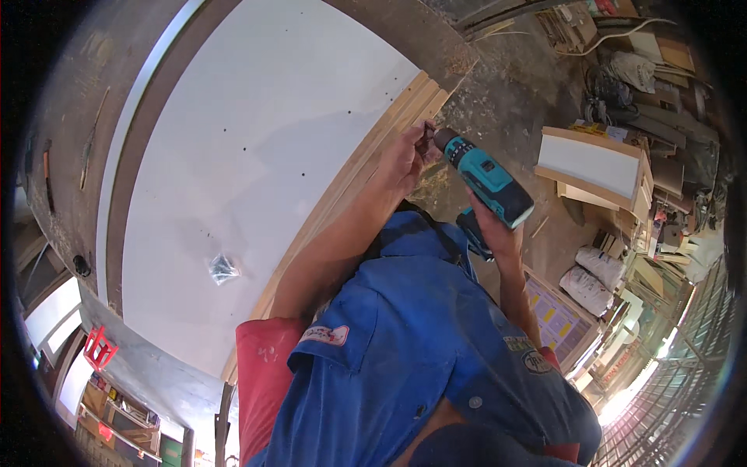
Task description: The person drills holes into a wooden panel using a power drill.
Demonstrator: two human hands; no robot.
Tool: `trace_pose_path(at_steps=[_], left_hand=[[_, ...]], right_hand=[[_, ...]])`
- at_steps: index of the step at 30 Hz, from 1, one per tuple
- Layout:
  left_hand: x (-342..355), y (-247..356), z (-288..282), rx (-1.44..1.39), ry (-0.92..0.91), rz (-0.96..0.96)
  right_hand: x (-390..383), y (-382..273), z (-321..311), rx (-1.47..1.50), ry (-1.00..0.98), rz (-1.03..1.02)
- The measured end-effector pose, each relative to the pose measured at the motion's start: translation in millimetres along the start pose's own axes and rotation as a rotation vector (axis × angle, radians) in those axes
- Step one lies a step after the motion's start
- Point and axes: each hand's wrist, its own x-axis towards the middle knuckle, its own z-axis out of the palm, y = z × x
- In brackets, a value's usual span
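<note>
My right hand (pixel 495 223) is wrapped round the grip of a teal and black cordless drill (pixel 484 173). The drill's chuck points up and left, toward my left hand (pixel 408 157). Fingers of the left hand are pinched together just in front of the chuck, on something small and dark that I cannot make out. Beneath the left forearm run light wooden strips (pixel 354 171) along the edge of a large white panel (pixel 187 187). Several small dark holes or dots mark the panel's face. A small clear plastic bag (pixel 223 268) with bluish contents lies on it.
A metal-coloured strip (pixel 128 148) borders the far left of the work surface. To the right stands a white and wooden cabinet piece (pixel 590 165) on the floor. White sacks (pixel 587 290) and piled timber scraps lie beyond. A red stool (pixel 99 348) stands at lower left.
</note>
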Motion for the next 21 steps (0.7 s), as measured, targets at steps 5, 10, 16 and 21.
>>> trace_pose_path(at_steps=[5, 10, 16, 21], left_hand=[[21, 6, 17, -0.026, 0.092, 0.006], [40, 8, 23, -0.095, 0.145, 0.013], [53, 4, 14, -0.098, 0.107, 0.006], [62, 0, 19, -0.079, 0.126, -0.004]], right_hand=[[43, -12, -6, -0.079, -0.047, 0.064], [67, -12, -11, -0.137, -0.122, 0.119], [83, -21, -12, -0.132, -0.129, 0.096], [91, -12, -20, -0.155, -0.171, 0.003]])
